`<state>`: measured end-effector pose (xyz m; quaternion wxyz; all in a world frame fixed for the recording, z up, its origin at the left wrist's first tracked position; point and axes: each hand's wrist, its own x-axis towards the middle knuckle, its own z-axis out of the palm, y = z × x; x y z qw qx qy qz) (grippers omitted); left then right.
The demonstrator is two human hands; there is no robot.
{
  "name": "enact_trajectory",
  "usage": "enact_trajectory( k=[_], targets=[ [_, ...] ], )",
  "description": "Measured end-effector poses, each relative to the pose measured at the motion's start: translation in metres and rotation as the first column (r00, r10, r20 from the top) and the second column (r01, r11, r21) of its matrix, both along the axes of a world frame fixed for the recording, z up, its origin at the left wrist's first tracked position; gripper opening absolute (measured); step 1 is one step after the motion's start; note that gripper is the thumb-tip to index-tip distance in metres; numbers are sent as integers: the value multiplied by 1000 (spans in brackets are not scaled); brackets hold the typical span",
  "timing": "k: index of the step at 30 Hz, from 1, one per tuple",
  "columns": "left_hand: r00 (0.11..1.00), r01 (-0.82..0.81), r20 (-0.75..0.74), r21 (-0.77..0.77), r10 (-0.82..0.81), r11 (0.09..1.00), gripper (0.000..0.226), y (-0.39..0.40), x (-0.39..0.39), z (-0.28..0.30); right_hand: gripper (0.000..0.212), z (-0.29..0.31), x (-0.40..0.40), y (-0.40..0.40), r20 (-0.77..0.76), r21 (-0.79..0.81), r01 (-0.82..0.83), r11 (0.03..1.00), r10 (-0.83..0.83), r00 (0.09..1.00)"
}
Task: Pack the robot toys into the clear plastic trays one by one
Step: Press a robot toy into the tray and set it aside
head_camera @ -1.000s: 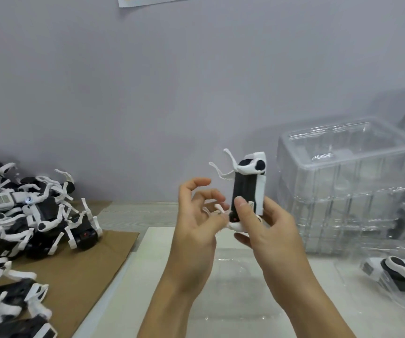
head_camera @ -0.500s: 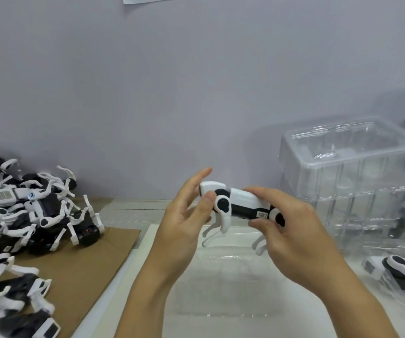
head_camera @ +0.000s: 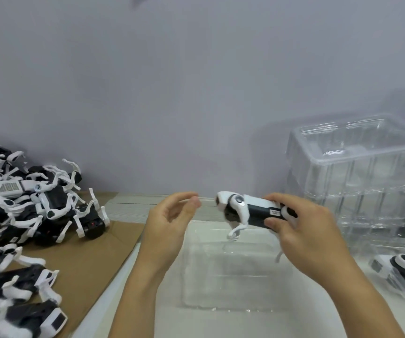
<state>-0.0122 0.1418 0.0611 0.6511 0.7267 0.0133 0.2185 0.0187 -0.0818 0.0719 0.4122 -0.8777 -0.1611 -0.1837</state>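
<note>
robot toy (head_camera: 252, 212) is gripped by right hand (head_camera: 301, 230) over empty tray (head_camera: 233, 272), left hand (head_camera: 169, 220) relaxed; one toy's packed (head_camera: 401, 267), big pile (head_camera: 33, 208) is left.

Head view, facing forward and down, close over table (head_camera: 128, 203)

A plain grey wall (head_camera: 196, 93) fills the upper frame; brown cardboard (head_camera: 86, 259) covers the pale table (head_camera: 147, 203) at lower left.
</note>
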Motion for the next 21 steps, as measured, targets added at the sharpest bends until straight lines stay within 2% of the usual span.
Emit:
enact_trajectory(
  k=[2, 6, 11, 16, 21],
  targets=[
    [993, -85, -83, -47, 81, 995, 14, 7, 5, -18, 28, -3, 4, -9, -32, 13, 37, 999, -36, 999],
    [961, -26, -278, -71, 5, 997, 24, 4, 15, -44, 29, -5, 5, 0, 2, 92, 12, 996, -13, 1000],
    [942, -41, -334, -20, 32, 999, 22, -2, 21, -54, 28, -17, 3, 34, 18, 130, -67, 989, 66, 998],
    [950, -40, -310, -22, 31, 999, 33, -4, 20, -52, 25, -26, 4, 35, -92, -49, -114, 992, 110, 990],
    [948, -85, -309, -12, 77, 996, 34, -6, 20, -53, 18, -21, 1, 29, -188, -238, -97, 966, 52, 981]
  ],
)
